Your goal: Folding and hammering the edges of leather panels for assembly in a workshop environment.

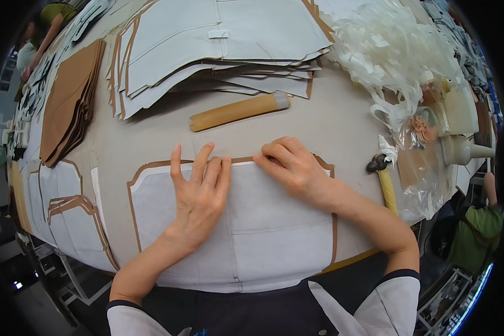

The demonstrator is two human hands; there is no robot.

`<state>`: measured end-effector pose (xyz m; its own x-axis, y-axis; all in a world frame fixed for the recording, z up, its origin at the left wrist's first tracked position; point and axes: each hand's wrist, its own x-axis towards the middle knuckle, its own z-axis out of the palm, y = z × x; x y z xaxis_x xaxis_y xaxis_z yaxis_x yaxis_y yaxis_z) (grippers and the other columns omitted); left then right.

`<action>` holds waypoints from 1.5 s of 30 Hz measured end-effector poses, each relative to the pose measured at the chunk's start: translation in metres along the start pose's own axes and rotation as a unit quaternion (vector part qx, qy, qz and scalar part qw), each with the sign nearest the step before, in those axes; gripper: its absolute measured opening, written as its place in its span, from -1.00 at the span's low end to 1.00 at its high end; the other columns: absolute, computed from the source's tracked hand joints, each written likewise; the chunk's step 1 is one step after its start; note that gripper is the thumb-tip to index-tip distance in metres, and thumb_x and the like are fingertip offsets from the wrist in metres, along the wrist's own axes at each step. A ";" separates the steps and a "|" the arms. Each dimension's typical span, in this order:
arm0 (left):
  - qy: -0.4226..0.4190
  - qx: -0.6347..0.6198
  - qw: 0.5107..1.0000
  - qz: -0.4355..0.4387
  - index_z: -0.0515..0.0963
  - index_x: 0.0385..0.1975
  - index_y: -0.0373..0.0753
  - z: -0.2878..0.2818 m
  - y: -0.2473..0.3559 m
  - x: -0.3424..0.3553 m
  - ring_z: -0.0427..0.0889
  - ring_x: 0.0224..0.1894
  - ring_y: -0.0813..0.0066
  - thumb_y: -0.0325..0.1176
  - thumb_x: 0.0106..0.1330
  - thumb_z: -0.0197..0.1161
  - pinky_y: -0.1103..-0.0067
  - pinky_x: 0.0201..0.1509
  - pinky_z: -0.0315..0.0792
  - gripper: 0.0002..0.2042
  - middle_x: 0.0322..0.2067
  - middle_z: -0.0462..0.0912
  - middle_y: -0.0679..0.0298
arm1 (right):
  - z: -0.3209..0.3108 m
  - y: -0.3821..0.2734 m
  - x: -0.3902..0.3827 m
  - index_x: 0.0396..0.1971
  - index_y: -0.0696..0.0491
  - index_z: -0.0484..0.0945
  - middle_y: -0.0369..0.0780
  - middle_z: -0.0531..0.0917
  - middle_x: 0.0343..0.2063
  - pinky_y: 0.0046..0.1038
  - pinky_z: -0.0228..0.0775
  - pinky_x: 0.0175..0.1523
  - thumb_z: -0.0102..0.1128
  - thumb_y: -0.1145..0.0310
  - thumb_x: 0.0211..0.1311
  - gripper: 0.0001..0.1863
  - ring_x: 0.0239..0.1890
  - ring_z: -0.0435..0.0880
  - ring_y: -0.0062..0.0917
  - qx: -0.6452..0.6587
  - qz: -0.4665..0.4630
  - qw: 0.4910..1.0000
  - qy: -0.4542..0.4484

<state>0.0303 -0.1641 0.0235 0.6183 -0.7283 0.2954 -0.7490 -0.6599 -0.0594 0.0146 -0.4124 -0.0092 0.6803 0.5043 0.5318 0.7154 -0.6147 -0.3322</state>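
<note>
Flat on the table before me lies a white panel [283, 246] with a brown border, seams crossing its face. My left hand [201, 190] rests on its upper part, fingers stretched out and their tips at the far edge. At that same edge, a little to the right, the fingers of my right hand [297, 171] are curled in a pinch on the brown border. The right fingertips partly hide what is between them. Beyond both hands lies a tan bar [235, 113] with a grey band at its right end.
A stack of brown-edged white panels [171, 47] stands at the back, with brown sheets [70, 106] to its left. Smaller panels [75, 224] lie at left. On the right are tangled white strips [392, 42], a yellow-handled hammer [387, 190] and a nozzled bottle [460, 150]. People work nearby.
</note>
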 end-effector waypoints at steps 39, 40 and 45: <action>-0.113 -0.470 0.861 0.154 0.77 -0.19 -0.14 0.043 0.031 0.127 0.49 -0.13 0.34 -0.44 0.25 0.46 0.41 0.00 0.37 -0.84 -0.24 0.61 0.34 | -0.069 -0.026 -0.064 -0.27 0.03 0.66 -0.30 0.57 -0.24 -0.26 0.23 0.06 0.36 0.52 0.15 -0.85 -0.06 0.48 -0.33 0.036 0.403 0.914 0.036; -0.114 -0.472 0.861 0.153 0.77 -0.19 -0.14 0.045 0.031 0.129 0.49 -0.13 0.34 -0.44 0.25 0.46 0.41 0.00 0.37 -0.84 -0.24 0.61 0.34 | -0.069 -0.025 -0.064 -0.30 0.02 0.65 -0.30 0.57 -0.25 -0.26 0.23 0.05 0.35 0.54 0.15 -0.87 -0.07 0.48 -0.34 0.034 0.399 0.916 0.033; -0.095 -0.441 0.868 0.207 0.78 -0.22 -0.06 0.056 0.028 0.135 0.48 -0.09 0.40 -0.42 0.21 0.50 0.40 0.08 0.28 -0.84 -0.24 0.61 0.43 | -0.067 -0.022 -0.062 -0.32 0.02 0.65 -0.29 0.57 -0.25 -0.26 0.22 0.04 0.34 0.55 0.16 -0.88 -0.06 0.47 -0.33 0.042 0.384 0.922 0.036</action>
<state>0.1057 -0.2912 0.0087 0.2173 -0.9423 0.2547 -0.7559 0.0027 0.6547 -0.0538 -0.4702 0.0172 0.9811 -0.1036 0.1634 0.0385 -0.7231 -0.6897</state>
